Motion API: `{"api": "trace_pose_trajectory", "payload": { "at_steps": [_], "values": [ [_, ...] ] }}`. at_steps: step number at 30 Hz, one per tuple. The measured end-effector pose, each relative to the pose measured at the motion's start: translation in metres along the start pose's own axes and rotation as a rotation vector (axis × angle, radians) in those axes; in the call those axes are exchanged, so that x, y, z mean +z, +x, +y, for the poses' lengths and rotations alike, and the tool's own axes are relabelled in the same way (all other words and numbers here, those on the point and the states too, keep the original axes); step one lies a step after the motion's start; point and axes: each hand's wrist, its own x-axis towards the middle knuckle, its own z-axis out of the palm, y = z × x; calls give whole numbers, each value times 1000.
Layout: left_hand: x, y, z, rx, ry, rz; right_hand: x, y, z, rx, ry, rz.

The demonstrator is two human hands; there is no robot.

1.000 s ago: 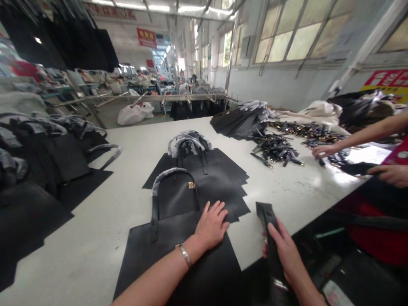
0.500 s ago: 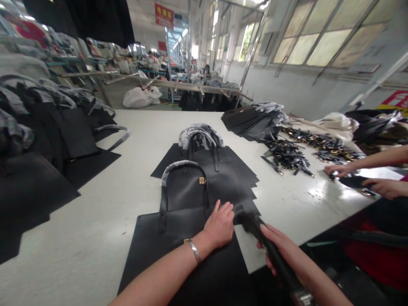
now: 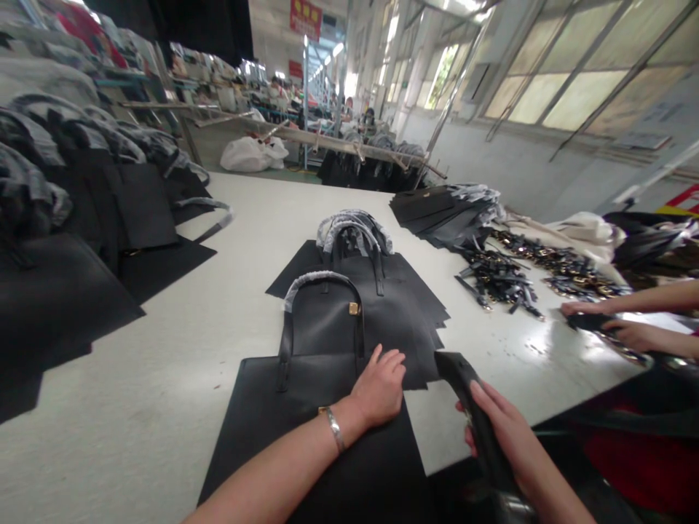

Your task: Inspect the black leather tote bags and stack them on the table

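Black bag pieces (image 3: 328, 451) with a wrapped handle (image 3: 322, 276) and a gold clasp (image 3: 354, 308) lie overlapping on the white table (image 3: 164, 407). My left hand (image 3: 381, 383) rests on the nearest piece by its right edge, a silver bracelet (image 3: 335, 429) on the wrist; its fingers are spread. At the right, my right hand (image 3: 496, 422) is wrapped round a long black tool (image 3: 483, 429), whose flat head is above the table beside the bags. The tool's lower end is blurred.
More black bags (image 3: 142, 211) are piled at the left. Back right are stacked black pieces (image 3: 437, 211) and heaps of small straps with gold hardware (image 3: 499, 280). Another person's hands (image 3: 633, 335) work with a black item at the right edge.
The tool and my right hand have moved slightly right, away from the bags. My left hand stays on the bag. The other person's hands have moved, and the camera view has tilted a little.
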Motion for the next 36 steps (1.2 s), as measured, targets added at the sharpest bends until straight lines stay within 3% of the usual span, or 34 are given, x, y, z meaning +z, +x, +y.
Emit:
{"api": "trace_pose_trajectory", "payload": {
  "at_steps": [4, 6, 9, 15, 19, 21, 24, 26, 30, 36],
  "values": [
    [-13, -6, -5, -278, -76, 278, -15, -21, 12, 53, -14, -29],
    [-24, -13, -10, -448, -41, 345, -16, -30, 17, 100, -18, -53],
    [-34, -24, -18, -555, 43, 301, -5, -34, 18, 112, -21, -128],
    [-34, -30, -28, -538, 102, 187, 48, -8, -7, 85, -74, -324],
    [-32, -22, -31, -569, 180, 189, 63, 9, -31, -41, -80, -236],
    [-31, -15, -34, -595, 214, 199, 53, 7, -42, -100, -53, -165],
    [-30, -5, -41, -629, 242, 223, 21, -13, -48, -136, -66, -96],
    [-30, 1, -45, -646, 263, 239, -2, -34, -44, -78, -94, -70],
    [-31, 10, -53, -643, 322, 271, -28, -80, -15, 98, -107, -14],
    [-30, 13, -56, -641, 370, 281, -32, -125, 43, 260, -66, -40]
  ]
}}
